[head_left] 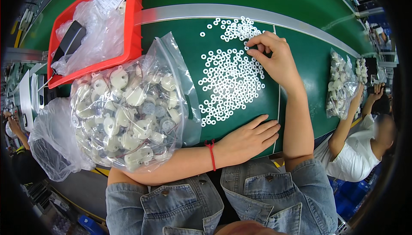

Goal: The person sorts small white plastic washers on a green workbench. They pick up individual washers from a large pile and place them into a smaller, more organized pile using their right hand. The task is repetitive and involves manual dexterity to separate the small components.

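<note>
And here's the right grip [277, 61], upper centre, thumb and forefinger around a ring [246, 48]; pinched or merely touched, one cannot tell. The left grip [245, 140] lies flat and relaxed on the green desk [315, 72], lower centre, grasping nothing. Two groups now: a small cluster [240, 30] above, a far bigger spread [231, 74] below. Looks partway, though which group counts as handled isn't clear! Rings mostly lie flat, holes up; round, so no long axis, pointing nowhere.
</note>
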Demonstrator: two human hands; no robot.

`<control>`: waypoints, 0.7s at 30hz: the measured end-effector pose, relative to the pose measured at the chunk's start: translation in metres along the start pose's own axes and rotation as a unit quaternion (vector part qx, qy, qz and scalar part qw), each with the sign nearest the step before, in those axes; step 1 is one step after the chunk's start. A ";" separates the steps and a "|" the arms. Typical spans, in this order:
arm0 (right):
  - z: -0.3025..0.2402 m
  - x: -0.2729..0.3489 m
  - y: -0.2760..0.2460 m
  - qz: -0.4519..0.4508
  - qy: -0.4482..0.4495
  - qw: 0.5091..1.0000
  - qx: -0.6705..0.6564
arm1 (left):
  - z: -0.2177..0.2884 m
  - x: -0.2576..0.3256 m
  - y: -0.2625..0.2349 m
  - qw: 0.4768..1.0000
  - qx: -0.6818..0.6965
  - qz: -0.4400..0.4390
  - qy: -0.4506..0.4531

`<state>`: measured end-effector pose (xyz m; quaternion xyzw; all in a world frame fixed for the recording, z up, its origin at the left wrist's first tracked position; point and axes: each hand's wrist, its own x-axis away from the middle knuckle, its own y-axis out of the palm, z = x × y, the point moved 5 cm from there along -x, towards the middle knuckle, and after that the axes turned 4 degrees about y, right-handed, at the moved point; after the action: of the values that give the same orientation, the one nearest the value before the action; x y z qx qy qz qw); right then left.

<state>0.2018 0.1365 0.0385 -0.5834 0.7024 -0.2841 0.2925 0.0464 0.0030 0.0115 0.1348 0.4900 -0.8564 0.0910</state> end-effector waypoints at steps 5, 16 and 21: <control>-0.003 0.002 0.000 0.018 -0.054 0.997 0.046 | 0.000 -0.001 -0.001 1.000 -0.003 -0.003 0.002; 0.001 -0.003 -0.004 0.009 0.000 0.999 -0.034 | 0.000 -0.001 -0.003 1.000 -0.012 -0.004 0.006; 0.001 -0.002 -0.002 0.023 -0.014 0.999 -0.030 | 0.000 -0.001 -0.001 1.000 -0.002 0.000 0.002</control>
<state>0.2046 0.1378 0.0393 -0.5795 0.7195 -0.2484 0.2912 0.0472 0.0040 0.0127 0.1363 0.4915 -0.8554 0.0908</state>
